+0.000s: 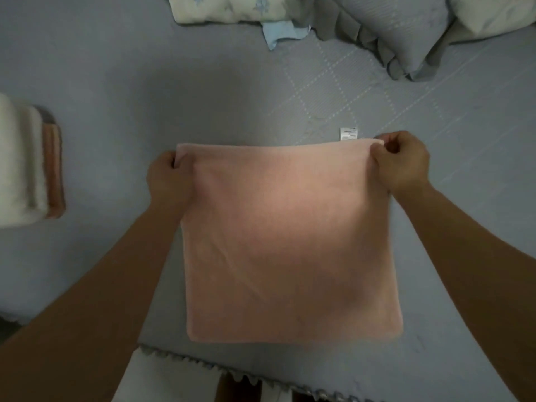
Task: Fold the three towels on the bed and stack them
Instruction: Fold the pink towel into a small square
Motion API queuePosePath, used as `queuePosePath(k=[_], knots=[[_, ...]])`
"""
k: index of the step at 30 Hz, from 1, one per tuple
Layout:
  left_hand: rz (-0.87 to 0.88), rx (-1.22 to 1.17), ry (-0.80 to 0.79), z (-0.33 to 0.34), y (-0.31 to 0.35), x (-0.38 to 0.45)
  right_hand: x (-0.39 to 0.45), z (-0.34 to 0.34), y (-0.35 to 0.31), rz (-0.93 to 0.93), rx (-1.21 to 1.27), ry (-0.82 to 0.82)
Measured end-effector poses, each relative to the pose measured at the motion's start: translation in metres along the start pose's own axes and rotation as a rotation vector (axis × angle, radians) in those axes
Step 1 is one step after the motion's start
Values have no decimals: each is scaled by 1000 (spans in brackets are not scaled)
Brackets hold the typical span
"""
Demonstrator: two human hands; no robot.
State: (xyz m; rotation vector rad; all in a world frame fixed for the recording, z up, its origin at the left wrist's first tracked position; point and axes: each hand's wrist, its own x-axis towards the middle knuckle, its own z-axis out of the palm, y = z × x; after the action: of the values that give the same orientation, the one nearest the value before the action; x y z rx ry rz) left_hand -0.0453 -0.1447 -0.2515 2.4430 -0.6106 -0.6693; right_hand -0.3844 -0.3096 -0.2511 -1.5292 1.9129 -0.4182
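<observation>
I see a bed [116,82] with a grey-blue quilted cover, a pink towel [290,242] flat near its near edge. Two folded towels [32,163] sit stacked at the left edge. Pillows [391,30] line the far edge.

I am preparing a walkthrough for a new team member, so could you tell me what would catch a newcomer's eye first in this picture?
The large pink terry towel spread on the blue-grey quilted bedspread dominates the centre, with the left hand and right hand pinching its far corners. At the left edge sits a stack of folded white and pink towels.
</observation>
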Motion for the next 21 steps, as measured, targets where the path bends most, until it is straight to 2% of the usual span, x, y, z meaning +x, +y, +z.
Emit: queuePosePath(k=[2,7,13,17,21], knots=[[-45,59,-77,6,-6,-1,1,5,8,30,-39,-48],[-14,44,41,2,-9,-16,-7,-5,5,49,90,65],[-18,118,2,6,-22,-23,-13,-2,24,47,-40,-27],[-66,18,55,9,-26,-28,-12,1,20,91,52,-2],[78,-86,77,3,-21,-31,-14,-4,11,-74,-8,-75]])
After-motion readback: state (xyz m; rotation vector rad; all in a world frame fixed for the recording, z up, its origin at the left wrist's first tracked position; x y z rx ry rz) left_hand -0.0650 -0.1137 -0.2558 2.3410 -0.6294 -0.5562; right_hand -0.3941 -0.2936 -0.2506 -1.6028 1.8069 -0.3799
